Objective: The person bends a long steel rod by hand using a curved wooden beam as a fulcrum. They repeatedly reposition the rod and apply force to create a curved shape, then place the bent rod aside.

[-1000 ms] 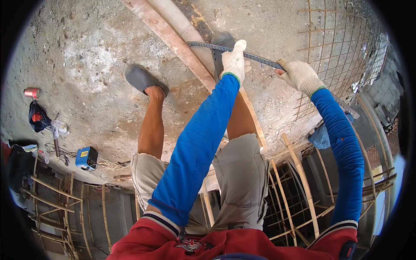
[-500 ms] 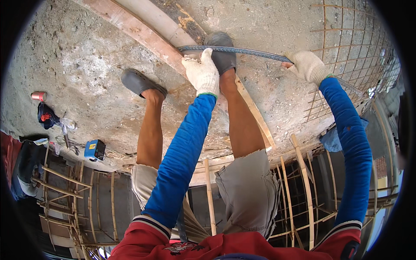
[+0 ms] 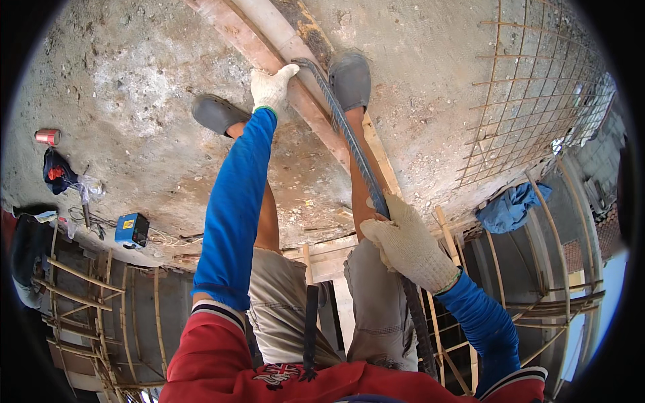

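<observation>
My gloved right hand [image 3: 416, 252] is wrapped round a thick ribbed steel bar [image 3: 349, 138], above my right thigh. The bar slants from beside my right shoe toward my waist, and more of it shows past the glove. Its far end is bent in a short hook near the wooden plank [image 3: 248, 37]. Over this plank's left edge is my gloved left hand [image 3: 269, 87], its thumb stretched toward the hooked end. I see nothing in it; its other fingers are partly hidden. The left glove is apart from the bar.
At the right lies a grid of thin bars [image 3: 531, 87]. A blue cloth [image 3: 514, 207] is below it. At the left are a red can [image 3: 48, 137], a dark bag [image 3: 59, 171] and a blue box-shaped machine [image 3: 132, 230]. Bamboo poles [image 3: 80, 275] stand along the near edge.
The steel bar has swung from lying crosswise to slanting toward me, as my right hand came left and nearer with it. My left hand has moved left, off the bar's end.
</observation>
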A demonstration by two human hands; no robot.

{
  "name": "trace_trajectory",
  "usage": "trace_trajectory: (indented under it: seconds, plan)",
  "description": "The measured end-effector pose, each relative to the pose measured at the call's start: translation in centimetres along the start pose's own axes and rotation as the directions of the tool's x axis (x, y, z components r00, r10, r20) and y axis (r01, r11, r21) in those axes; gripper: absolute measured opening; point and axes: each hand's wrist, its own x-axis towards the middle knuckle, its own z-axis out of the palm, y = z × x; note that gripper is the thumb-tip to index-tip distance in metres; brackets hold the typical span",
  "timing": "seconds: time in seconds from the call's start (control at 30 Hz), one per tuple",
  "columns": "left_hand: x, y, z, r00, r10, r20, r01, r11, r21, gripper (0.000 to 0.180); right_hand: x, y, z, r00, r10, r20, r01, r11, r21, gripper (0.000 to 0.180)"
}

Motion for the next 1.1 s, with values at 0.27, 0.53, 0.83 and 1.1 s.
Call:
trace_trajectory:
  seconds: [0.27,0.53,0.83,1.1]
  plan:
    - [0.3,-1.4,0.1,0.997,0.056,0.045,-0.045,0.973,-0.226,0.091,-0.7,-1.3,4.3,0.966,0.081,-0.246,-0.065,0.995,0.072,0.041]
    - [-0.2,-0.4,0.1,0.995,0.102,-0.02,-0.103,0.994,-0.042,0.101,1.6,-2.6,6.8,0.948,0.062,-0.311,-0.033,0.995,0.096,0.041]
    - [0.1,0.3,-1.2,0.996,0.061,0.067,-0.074,0.977,0.198,0.113,0.3,-12.7,2.7,0.974,0.179,-0.141,-0.198,0.971,-0.137,0.059]
    - [-2.7,2.2,0.3,0.992,-0.016,-0.124,0.035,0.988,0.154,0.125,7.5,-15.0,-14.8,0.965,-0.003,-0.262,-0.26,0.112,-0.959,0.035]
